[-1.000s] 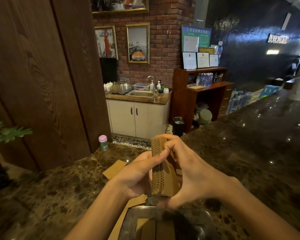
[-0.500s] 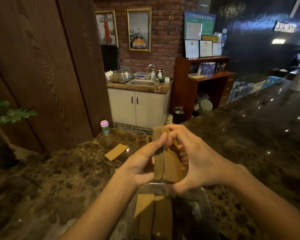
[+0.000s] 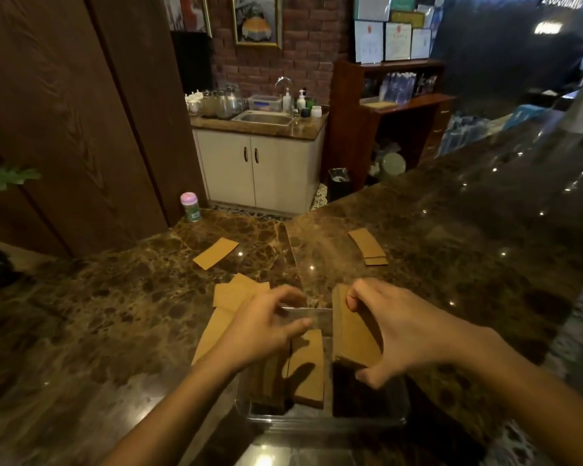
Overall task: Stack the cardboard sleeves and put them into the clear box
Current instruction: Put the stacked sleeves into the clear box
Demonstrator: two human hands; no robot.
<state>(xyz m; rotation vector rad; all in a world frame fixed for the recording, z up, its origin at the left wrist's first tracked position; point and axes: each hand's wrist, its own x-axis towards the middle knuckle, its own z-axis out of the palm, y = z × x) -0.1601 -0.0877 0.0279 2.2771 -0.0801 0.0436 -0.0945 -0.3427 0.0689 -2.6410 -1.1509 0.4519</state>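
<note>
My right hand [image 3: 408,331] grips a stack of brown cardboard sleeves [image 3: 352,331] and holds it over the right side of the clear box [image 3: 323,420]. My left hand [image 3: 266,326] rests on the box's far rim with fingers curled on it. Inside the box, sleeves [image 3: 308,368] stand on edge at the left and middle. Loose sleeves lie on the dark marble counter: a pile [image 3: 229,307] left of the box, one sleeve [image 3: 216,253] further back left, and a small stack [image 3: 367,247] back right.
A small bottle with a pink cap [image 3: 190,206] stands at the counter's far left corner. A plant leaf [image 3: 4,178] shows at the left edge. Wooden wall panels rise on the left. Beyond the counter are a sink cabinet [image 3: 260,163] and a wooden shelf.
The stack, held upright by both hands before, is now in my right hand alone and lower, over the box. My left hand has dropped to the box rim. The view tilted downward.
</note>
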